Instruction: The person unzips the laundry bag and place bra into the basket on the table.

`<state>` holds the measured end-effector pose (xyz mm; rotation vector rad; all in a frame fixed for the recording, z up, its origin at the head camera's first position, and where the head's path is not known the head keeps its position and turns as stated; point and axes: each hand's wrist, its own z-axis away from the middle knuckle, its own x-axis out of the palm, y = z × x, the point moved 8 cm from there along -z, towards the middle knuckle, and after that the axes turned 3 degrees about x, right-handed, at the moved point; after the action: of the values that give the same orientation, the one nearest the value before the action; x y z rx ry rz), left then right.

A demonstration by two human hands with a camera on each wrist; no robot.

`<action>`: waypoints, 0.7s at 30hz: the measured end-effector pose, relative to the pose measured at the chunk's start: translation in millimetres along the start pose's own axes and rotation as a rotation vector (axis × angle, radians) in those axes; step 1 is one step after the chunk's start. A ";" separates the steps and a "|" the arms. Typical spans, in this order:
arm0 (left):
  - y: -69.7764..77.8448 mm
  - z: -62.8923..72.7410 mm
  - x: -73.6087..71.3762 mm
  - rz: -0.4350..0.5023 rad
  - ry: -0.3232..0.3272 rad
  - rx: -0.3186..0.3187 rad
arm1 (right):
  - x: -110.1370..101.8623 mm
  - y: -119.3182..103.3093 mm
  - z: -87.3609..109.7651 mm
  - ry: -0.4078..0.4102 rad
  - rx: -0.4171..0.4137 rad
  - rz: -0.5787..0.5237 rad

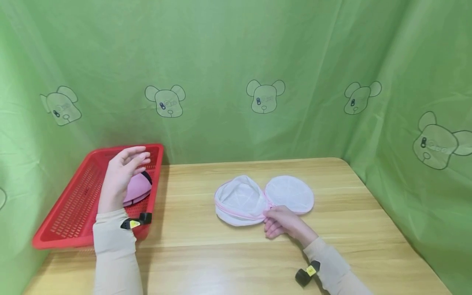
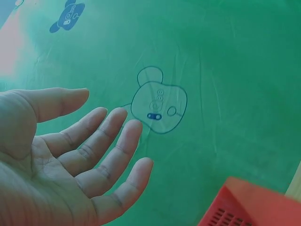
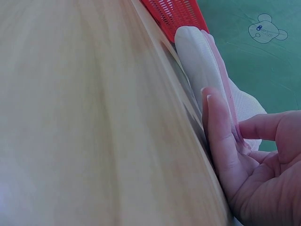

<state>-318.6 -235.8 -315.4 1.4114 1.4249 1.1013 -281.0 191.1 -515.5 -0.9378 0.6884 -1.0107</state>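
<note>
A round white mesh laundry bag (image 1: 239, 205) with a pink zip edge lies on the table, its round lid (image 1: 289, 193) folded out to the right. At the near side, where lid and bag meet, my right hand (image 1: 285, 223) pinches the pink edge between thumb and fingers. The right wrist view shows the bag's side wall (image 3: 200, 61) standing up beyond the fingers. Over the red basket (image 1: 70, 205) my left hand (image 1: 119, 176) is raised, fingers loosely bent and holding nothing. Below it in the basket lies a pink cloth item (image 1: 138, 189) with a black part, partly hidden by the hand.
The basket stands at the left end of the wooden table (image 1: 206, 262). A green curtain (image 1: 217, 131) printed with bear heads encloses the back and both sides. Each wrist carries a small black camera, such as the left wrist camera (image 1: 136, 221).
</note>
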 end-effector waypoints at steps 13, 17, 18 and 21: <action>-3.5 3.6 26.9 -0.029 -0.002 -0.023 | 1.1 -1.8 0.6 -0.005 0.005 0.000; -7.2 3.5 37.1 -0.051 -0.004 -0.048 | 1.1 -2.2 1.7 -0.010 0.002 0.000; -8.1 3.2 39.9 -0.050 -0.007 -0.050 | 1.0 -2.2 1.9 -0.010 0.002 0.000; -10.7 2.7 48.7 -0.075 -0.018 -0.049 | 1.2 -2.0 2.3 -0.010 0.001 0.001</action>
<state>-320.2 -186.8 -325.4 1.3197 1.4180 1.0663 -279.4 190.3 -512.8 -0.9410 0.6797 -1.0049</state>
